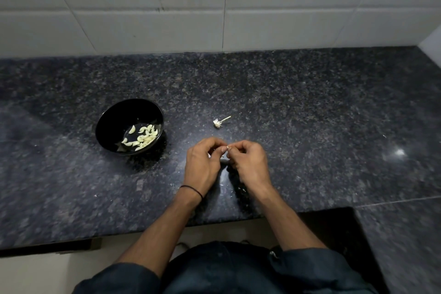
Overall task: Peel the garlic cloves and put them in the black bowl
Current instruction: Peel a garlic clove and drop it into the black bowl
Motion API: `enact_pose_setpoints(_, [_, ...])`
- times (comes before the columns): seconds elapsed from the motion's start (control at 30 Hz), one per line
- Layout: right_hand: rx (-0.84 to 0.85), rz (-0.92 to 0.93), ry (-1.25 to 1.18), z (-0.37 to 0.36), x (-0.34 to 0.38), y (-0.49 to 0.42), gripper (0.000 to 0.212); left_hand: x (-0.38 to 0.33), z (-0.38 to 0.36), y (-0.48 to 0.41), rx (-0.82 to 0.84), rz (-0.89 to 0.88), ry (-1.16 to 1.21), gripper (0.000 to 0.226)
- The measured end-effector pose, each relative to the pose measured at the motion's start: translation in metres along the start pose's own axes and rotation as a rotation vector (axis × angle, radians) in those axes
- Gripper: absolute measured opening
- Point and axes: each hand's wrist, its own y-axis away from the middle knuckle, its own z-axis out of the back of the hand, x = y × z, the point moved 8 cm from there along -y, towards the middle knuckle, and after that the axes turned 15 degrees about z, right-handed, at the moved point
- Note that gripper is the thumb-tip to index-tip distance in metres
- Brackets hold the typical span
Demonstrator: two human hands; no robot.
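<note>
Evidently the job is nearly done: in the head view the black bowl [119, 117], on the dark worktop [310, 114] left of the hands, holds a heap of peeled cloves [143, 137]. The left hand [202, 162] and right hand [250, 164] have their fingers [241, 148] curled, pinching one small garlic clove [228, 147] between them. A stripped garlic stem [220, 122] lies just beyond; no other unpeeled cloves show.

On the dark speckled granite counter [310, 102], the left hand [202, 164] and right hand [250, 162] meet fingertip to fingertip, pinching a small pale bit of garlic [228, 147]; at ten o'clock from them sits the round black bowl [112, 122] holding peeled pale-yellow garlic cloves [144, 137]; at twelve o'clock lies a dry whitish garlic stem [220, 122].
</note>
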Motion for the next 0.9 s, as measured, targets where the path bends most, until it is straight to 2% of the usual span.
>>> enact_pose_setpoints(0.13, [-0.026,-0.075,-0.108,-0.004,-0.004,0.000,0.008,-0.002,0.002,0.004,-0.035,0.013,-0.013,0.010])
enact_pose_setpoints(0.3, [-0.042,-0.137,-0.249,-0.010,-0.005,0.005,0.017,-0.010,0.004,0.010,-0.093,-0.027,-0.054,0.011])
enact_pose_setpoints(0.43, [-0.047,-0.154,-0.325,-0.010,-0.005,0.007,0.018,-0.002,0.003,0.008,-0.073,0.076,0.002,0.011])
enact_pose_setpoints(0.6, [-0.057,-0.121,-0.277,-0.004,-0.006,0.006,0.014,0.018,-0.007,0.001,0.058,0.285,0.274,0.017])
enact_pose_setpoints(0.7, [-0.041,-0.063,-0.163,0.000,-0.006,0.003,0.017,0.023,-0.012,0.003,0.111,0.378,0.418,0.014])
enact_pose_setpoints(0.9, [0.007,0.061,0.080,0.003,0.003,0.000,0.027,0.026,-0.013,0.001,0.087,0.339,0.283,0.015])
